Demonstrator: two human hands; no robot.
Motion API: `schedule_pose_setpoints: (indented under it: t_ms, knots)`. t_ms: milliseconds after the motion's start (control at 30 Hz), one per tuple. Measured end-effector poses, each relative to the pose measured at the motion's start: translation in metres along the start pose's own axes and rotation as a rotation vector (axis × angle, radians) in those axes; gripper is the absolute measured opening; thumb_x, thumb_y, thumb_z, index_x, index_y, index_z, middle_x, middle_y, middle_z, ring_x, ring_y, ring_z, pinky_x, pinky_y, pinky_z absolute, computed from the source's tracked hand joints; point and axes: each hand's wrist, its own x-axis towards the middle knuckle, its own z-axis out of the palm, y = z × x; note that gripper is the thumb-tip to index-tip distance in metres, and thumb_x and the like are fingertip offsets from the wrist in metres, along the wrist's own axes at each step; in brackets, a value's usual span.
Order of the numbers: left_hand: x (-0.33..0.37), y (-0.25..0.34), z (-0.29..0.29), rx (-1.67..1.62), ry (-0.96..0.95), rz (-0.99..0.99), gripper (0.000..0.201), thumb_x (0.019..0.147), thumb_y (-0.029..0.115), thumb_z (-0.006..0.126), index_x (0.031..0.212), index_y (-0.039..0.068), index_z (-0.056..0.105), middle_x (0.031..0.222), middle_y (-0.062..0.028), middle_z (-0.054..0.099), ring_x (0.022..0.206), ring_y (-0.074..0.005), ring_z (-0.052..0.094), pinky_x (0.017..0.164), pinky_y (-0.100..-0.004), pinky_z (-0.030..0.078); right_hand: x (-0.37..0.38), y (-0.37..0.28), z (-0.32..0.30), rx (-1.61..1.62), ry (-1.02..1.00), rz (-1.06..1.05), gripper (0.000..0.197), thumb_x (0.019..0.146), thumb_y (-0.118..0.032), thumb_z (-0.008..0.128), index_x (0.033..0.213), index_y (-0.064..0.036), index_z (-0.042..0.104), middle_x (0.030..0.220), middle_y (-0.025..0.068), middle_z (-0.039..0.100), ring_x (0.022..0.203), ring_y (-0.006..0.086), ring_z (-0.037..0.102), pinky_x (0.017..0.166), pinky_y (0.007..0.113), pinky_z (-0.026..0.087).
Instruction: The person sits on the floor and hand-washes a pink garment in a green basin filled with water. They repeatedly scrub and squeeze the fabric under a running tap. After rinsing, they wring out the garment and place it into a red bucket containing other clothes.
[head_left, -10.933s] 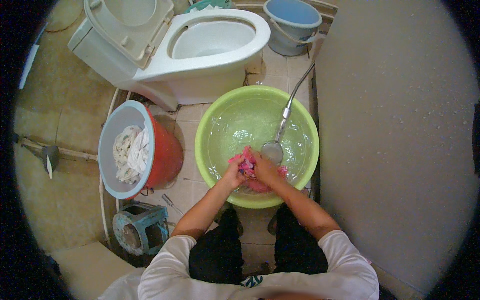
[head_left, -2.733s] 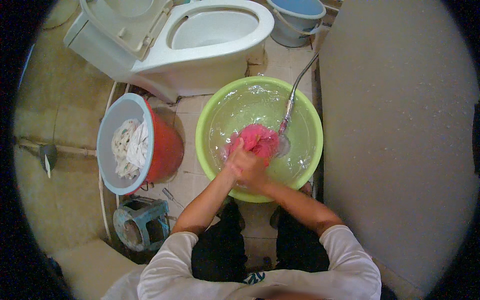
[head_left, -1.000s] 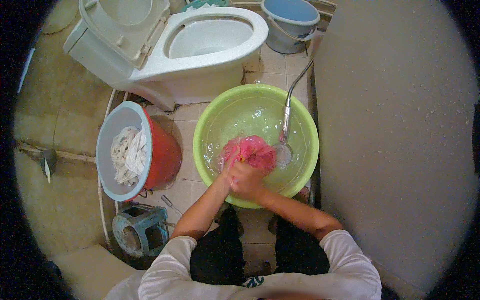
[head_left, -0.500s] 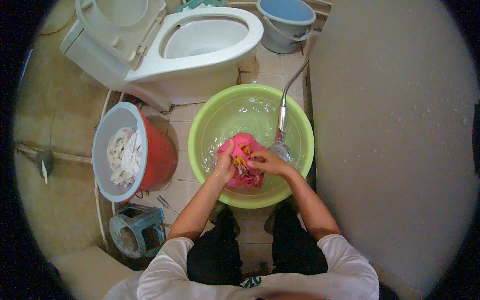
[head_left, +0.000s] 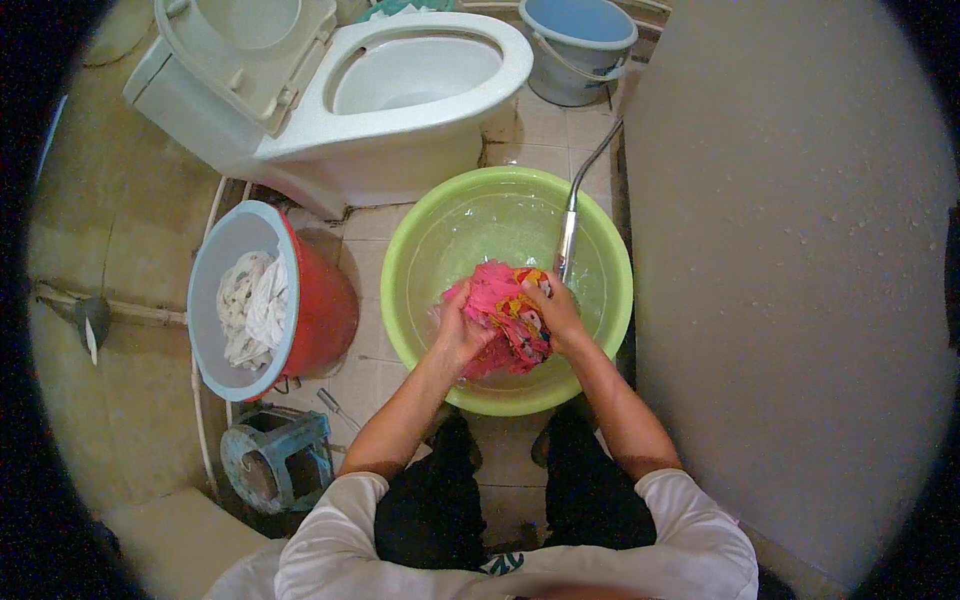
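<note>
A bunched pink garment (head_left: 496, 292) with a yellow, red and dark print is held over the water in a lime-green basin (head_left: 391, 290). My left hand (head_left: 460, 332) grips its left side, the thumb lying on top of the cloth. On the other side my right hand (head_left: 556, 314) closes round the printed part, thumb on top. The fingers beneath the cloth are hidden. Just beyond my right hand, a chrome hand shower (head_left: 568, 240) leans into the basin over its rim; its head is covered from sight.
Left of the basin stands a red bucket (head_left: 325, 300) with a pale blue inside, holding white cloths (head_left: 255, 308). A worn blue stool (head_left: 278, 458) is nearer me. A white toilet (head_left: 400, 130) stands beyond, with a grey-blue bucket (head_left: 570, 75) beside it. A wall (head_left: 780, 280) borders the right.
My right hand has moved to the garment's right edge and closed round it. The cloth is spread wider, showing more print. The hand shower's head is now covered.
</note>
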Motion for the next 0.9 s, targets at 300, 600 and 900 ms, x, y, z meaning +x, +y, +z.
schedule_pose_setpoints:
  t_ms: [300, 600, 900]
  knots:
    - [-0.002, 0.006, -0.01, 0.056, -0.095, 0.0, 0.045, 0.09, 0.032, 0.05, 0.128, 0.009, 0.042, 0.127, -0.0107, 0.05, 0.118, -0.0282, 0.047, 0.101, -0.0459, 0.036, 0.004, 0.014, -0.005, -0.385, 0.037, -0.003, 0.072, 0.073, -0.032, 0.075, 0.128, -0.0023, 0.038, 0.112, 0.0128, 0.053, 0.102, 0.0223, 0.053, 0.089, 0.034, 0.044]
    - [0.005, -0.017, -0.026, 0.105, 0.123, -0.024, 0.043, 0.094, 0.029, 0.044, 0.129, 0.006, 0.04, 0.126, -0.0128, 0.05, 0.115, -0.0289, 0.049, 0.099, -0.0445, 0.04, -0.031, 0.044, 0.016, -1.454, 0.03, -0.328, 0.092, 0.059, -0.032, 0.078, 0.137, -0.0126, 0.034, 0.134, 0.0202, 0.032, 0.118, 0.0384, 0.039, 0.095, 0.044, 0.039]
    - [0.014, -0.021, -0.034, 0.131, 0.246, -0.064, 0.047, 0.092, 0.04, 0.045, 0.127, 0.008, 0.044, 0.125, -0.0102, 0.051, 0.115, -0.0275, 0.048, 0.099, -0.0463, 0.037, -0.003, 0.072, -0.015, -1.206, 0.035, -0.168, 0.068, 0.066, -0.024, 0.073, 0.128, -0.0157, 0.046, 0.116, 0.0181, 0.051, 0.104, 0.0355, 0.052, 0.089, 0.042, 0.044]
